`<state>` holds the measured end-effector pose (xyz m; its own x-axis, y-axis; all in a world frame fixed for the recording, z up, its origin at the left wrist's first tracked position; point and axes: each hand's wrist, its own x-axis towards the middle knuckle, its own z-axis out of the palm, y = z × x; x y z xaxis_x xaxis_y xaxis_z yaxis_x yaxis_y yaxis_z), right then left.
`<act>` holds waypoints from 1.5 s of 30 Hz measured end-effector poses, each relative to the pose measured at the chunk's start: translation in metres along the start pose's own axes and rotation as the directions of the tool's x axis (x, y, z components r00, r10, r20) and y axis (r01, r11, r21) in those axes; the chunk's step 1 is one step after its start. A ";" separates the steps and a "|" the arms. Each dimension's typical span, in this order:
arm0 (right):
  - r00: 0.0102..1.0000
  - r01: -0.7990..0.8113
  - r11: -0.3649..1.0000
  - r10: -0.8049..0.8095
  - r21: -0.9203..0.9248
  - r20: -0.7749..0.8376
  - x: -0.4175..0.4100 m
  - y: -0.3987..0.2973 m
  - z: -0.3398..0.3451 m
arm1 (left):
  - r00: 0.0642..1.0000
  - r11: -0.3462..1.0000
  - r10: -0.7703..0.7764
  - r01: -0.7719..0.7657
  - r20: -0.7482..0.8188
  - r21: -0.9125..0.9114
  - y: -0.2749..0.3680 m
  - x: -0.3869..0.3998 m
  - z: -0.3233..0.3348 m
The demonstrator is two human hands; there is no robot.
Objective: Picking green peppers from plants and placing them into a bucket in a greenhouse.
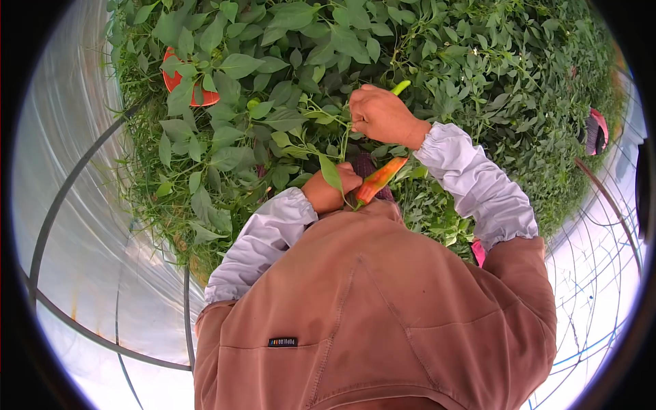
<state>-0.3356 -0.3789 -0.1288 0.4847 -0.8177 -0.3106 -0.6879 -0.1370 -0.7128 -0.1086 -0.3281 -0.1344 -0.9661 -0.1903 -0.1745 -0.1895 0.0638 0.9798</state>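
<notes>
My left hand [332, 187] is curled around a leafy pepper branch [330, 169], close to the front of my brown top. Just right of it a ripening pepper [379, 179], orange-red with green patches, hangs with its stem end downward in the view. Above, my right hand [384, 114] has its fingers bent in at a thin green stem [345, 141]. A light green pepper [401, 87] sticks out from behind that hand, on the wrist side; the rest of it is hidden by the hand. Pale sleeve covers [476, 179] reach both wrists.
Dense pepper plants [287, 66] fill the area ahead and to both sides. An orange-red bucket [205, 97] stands among leaves at upper left. Plastic sheeting [77, 154] with curved poles [66, 184] bounds the left. A pink and dark item [596, 132] sits far right.
</notes>
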 end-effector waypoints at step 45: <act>0.736 0.265 0.216 0.585 0.940 -0.342 0.080 -0.107 -0.057 | 0.332 0.483 -0.541 0.875 -0.772 0.037 -0.094 -0.128 -0.090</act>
<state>-0.2540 -0.4618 -0.0410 -0.2302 -0.8727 -0.4305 0.4879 0.2792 -0.8270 0.0483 -0.3984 -0.1951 -0.0828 -0.8545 -0.5128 -0.9432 -0.0990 0.3172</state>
